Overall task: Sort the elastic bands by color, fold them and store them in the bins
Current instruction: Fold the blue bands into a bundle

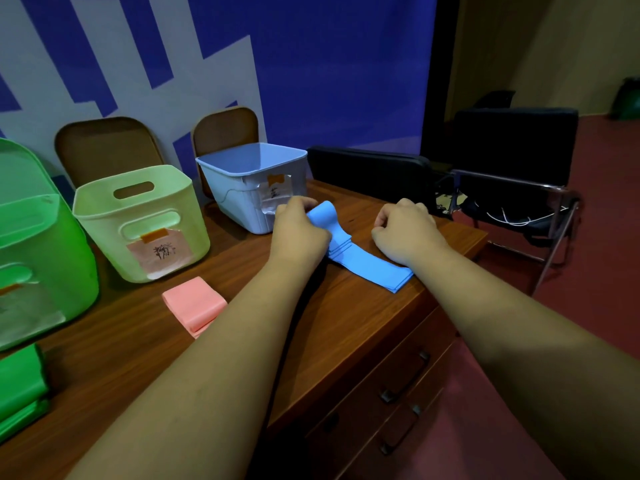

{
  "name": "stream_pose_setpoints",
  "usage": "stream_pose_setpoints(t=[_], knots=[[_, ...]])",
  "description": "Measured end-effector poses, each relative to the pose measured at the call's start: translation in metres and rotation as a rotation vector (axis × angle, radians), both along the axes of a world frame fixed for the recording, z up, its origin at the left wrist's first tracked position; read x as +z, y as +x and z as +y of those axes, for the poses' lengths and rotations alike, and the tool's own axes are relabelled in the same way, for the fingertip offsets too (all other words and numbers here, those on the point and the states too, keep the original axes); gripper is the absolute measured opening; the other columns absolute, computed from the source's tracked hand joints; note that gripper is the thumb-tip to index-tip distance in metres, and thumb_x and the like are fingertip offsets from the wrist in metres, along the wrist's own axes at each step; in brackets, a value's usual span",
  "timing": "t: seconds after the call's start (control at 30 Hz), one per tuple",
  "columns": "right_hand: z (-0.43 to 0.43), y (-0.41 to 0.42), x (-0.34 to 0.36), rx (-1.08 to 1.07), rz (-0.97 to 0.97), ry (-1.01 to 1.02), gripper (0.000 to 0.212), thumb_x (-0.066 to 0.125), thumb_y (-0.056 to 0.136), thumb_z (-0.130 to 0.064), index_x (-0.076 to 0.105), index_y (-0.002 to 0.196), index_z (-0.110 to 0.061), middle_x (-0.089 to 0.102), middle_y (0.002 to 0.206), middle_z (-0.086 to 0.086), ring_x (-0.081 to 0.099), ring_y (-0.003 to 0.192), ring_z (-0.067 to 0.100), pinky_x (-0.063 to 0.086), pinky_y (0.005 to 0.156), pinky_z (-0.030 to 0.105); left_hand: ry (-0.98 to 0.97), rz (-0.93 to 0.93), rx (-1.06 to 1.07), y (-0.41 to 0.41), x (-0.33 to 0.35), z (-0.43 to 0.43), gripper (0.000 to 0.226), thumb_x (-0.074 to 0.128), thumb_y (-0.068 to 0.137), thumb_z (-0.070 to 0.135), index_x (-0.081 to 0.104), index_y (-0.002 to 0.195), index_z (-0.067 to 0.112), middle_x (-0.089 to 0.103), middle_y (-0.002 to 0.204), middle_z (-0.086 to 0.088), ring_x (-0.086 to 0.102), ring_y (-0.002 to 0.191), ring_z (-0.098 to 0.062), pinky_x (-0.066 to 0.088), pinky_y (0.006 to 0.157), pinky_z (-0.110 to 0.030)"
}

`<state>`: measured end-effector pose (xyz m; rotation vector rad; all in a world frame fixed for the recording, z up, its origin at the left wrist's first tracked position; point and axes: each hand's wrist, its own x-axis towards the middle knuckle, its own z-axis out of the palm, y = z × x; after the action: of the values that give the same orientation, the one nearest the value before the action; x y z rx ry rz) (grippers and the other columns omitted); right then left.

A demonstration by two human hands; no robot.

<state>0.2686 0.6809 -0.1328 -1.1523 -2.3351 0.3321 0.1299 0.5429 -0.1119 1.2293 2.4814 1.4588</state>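
Fingers [304, 203] of the left hand [298, 228] are closed on the blue band [367, 269] for folding; the right hand [406, 231] is curled empty.

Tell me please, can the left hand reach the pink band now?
Probably yes, once freed: the left hand grips the blue band, but the pink band lies uncovered beside its forearm.

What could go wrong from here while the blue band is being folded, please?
The blue band lies near the edge of the desk and might slip off. The left hand grips its raised end, which may spring back. The left forearm crosses the pink band and could drag it.
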Motion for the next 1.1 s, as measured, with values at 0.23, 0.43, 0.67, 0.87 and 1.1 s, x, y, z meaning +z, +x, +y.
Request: stream_pose_setpoints(t=[0.23, 0.43, 0.67, 0.87, 1.1], knots=[[0.011, 0.008, 0.004, 0.096, -0.055, -0.063, 0.009, 0.063, 0.098, -0.036, 0.067, 0.106, -0.037, 0.049, 0.116, -0.007, 0.049, 0.125, 0.027, 0.044, 0.109, 0.041, 0.023, 0.076, 0.024, 0.025, 0.015, 0.001, 0.026, 0.068, 0.079, 0.004, 0.074, 0.099, 0.019, 0.065, 0.115, -0.01, 0.068, 0.086, -0.021, 0.047, 0.057, -0.019], [0.035, 0.054, 0.005, 0.309, -0.131, -0.059, 0.034, 0.055, 0.106, -0.025, 0.072, 0.129, -0.042, 0.063, 0.144, -0.016, 0.052, 0.138, 0.014, 0.038, 0.119, 0.033, -0.007, 0.311, -0.132, 0.068, 0.027, -0.011, 0.032, 0.069, 0.086, -0.007, 0.057, 0.091, 0.022, 0.041, 0.117, 0.007, 0.048, 0.096, -0.006, 0.039, 0.076, -0.013], [0.038, 0.058, -0.012, 0.195, 0.005, -0.027, 0.036, 0.048, 0.093, -0.039, 0.071, 0.117, -0.054, 0.067, 0.134, -0.025, 0.053, 0.131, 0.011, 0.045, 0.114, 0.042, -0.117, 0.543, -0.316, 0.087, 0.005, -0.019, 0.025, 0.062, 0.09, -0.004, 0.059, 0.103, 0.017, 0.042, 0.119, 0.002, 0.053, 0.099, -0.018, 0.054, 0.085, -0.039], [0.04, 0.058, -0.011, 0.207, 0.025, -0.065, 0.035, 0.049, 0.092, -0.04, 0.074, 0.114, -0.051, 0.068, 0.137, -0.022, 0.057, 0.132, 0.011, 0.046, 0.115, 0.043, -0.248, 0.518, -0.392, 0.088, 0.001, -0.022, 0.024, 0.063, 0.091, 0.005, 0.064, 0.11, 0.019, 0.047, 0.118, 0.002, 0.055, 0.105, -0.019, 0.052, 0.09, -0.038], [0.04, 0.057, -0.012, 0.192, 0.068, -0.1, 0.033, 0.05, 0.09, -0.04, 0.074, 0.108, -0.054, 0.069, 0.137, -0.02, 0.06, 0.13, 0.01, 0.048, 0.114, 0.042, -0.266, 0.391, -0.527, 0.077, 0.01, -0.035, 0.032, 0.065, 0.08, 0.038, 0.067, 0.111, 0.03, 0.06, 0.11, 0.012, 0.058, 0.1, -0.008, 0.053, 0.088, -0.032]])
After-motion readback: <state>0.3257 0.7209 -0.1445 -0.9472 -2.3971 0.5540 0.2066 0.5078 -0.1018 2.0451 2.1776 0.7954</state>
